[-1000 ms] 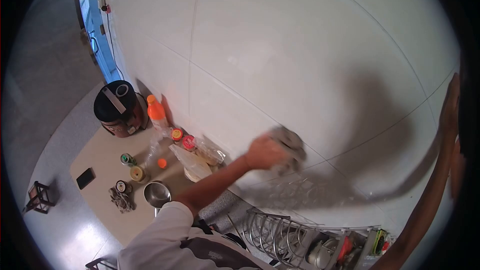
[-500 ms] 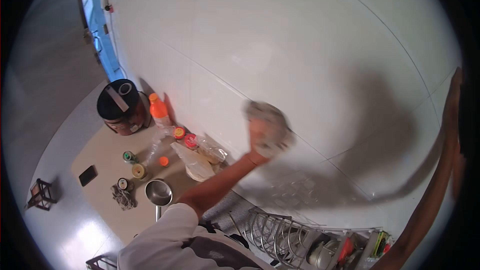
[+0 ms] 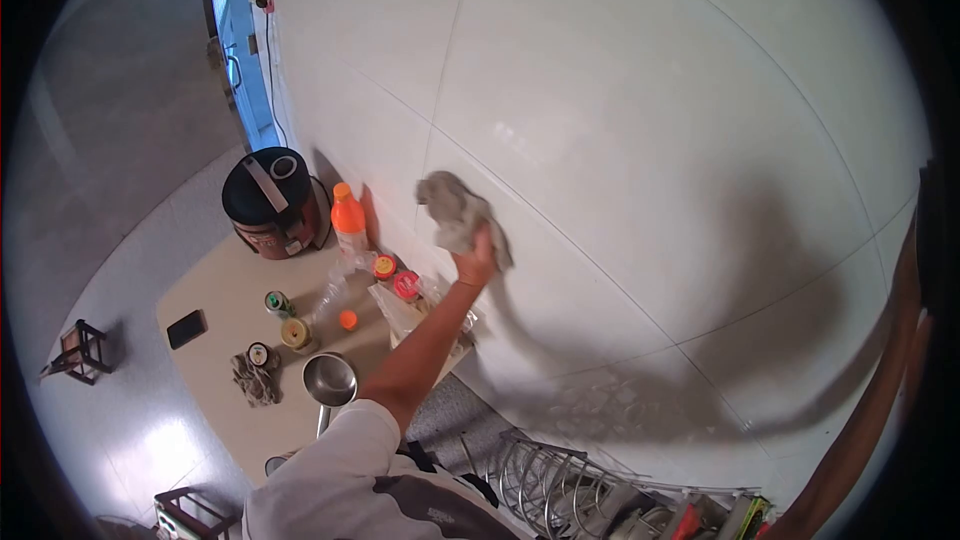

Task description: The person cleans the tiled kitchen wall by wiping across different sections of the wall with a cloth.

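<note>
My left hand is closed on a grey-brown cloth, which lies bunched against the glossy white tiled wall. The cloth spreads above and beside the fingers, over a tile joint. At the far right edge, my right arm reaches up along the wall. Only part of my right hand shows there, at the dark rim of the view, and its fingers cannot be made out. A shadow falls on the wall between the two arms.
On the beige table are a black-and-red appliance, an orange bottle, jars, plastic bags, a phone, a metal pan and a crumpled cloth. A wire rack holds dishes below the wall.
My left hand has moved left and upward across the wall with the cloth. The view has shifted, so the table things appear farther right. My right arm remains by the wall.
</note>
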Tool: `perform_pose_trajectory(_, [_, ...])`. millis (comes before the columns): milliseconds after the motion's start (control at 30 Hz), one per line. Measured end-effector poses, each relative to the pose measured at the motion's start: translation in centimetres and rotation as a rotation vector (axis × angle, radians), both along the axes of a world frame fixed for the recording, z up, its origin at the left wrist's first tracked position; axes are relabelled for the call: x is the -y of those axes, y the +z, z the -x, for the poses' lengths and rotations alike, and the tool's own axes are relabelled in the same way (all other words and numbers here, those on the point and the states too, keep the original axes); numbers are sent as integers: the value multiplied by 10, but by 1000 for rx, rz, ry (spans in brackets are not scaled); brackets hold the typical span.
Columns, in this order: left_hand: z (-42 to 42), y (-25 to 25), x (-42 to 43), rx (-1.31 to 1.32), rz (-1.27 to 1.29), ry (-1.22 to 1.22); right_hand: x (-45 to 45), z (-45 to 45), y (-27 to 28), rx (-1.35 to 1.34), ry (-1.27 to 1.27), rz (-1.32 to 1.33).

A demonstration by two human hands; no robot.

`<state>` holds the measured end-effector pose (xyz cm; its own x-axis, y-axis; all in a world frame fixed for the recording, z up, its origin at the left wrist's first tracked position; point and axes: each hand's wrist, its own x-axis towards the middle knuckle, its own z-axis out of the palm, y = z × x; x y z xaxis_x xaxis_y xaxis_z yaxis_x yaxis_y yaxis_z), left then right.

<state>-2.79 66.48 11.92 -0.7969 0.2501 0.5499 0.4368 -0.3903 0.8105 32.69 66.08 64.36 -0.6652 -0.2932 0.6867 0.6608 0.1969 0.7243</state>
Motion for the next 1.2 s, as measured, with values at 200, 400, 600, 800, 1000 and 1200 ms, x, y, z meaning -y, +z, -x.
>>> perform_pose_trajectory(200, [28, -12, -23, 901, -392, 22, -3, 0, 4, 15, 26, -2])
perform_pose_trajectory(400, [-41, 2, 6, 0, 112, -141, -2, -1, 3, 13, 22, -7])
perform_pose_trajectory(600, [-17, 45, 5, 527, -438, -778, 1, -3, 1, -26, -15, 37])
perform_pose_trajectory(800, [93, 19, -5, 674, -213, 166, -2, -2, 2, -17, -31, -19])
perform_pose_trajectory(1000, [43, -21, 1, 524, -140, -49, -1, -1, 3, 3, -9, -9])
perform_pose_trajectory(1200, [25, 54, 10, 709, -257, -190, 2, 1, 4, 19, -31, 5])
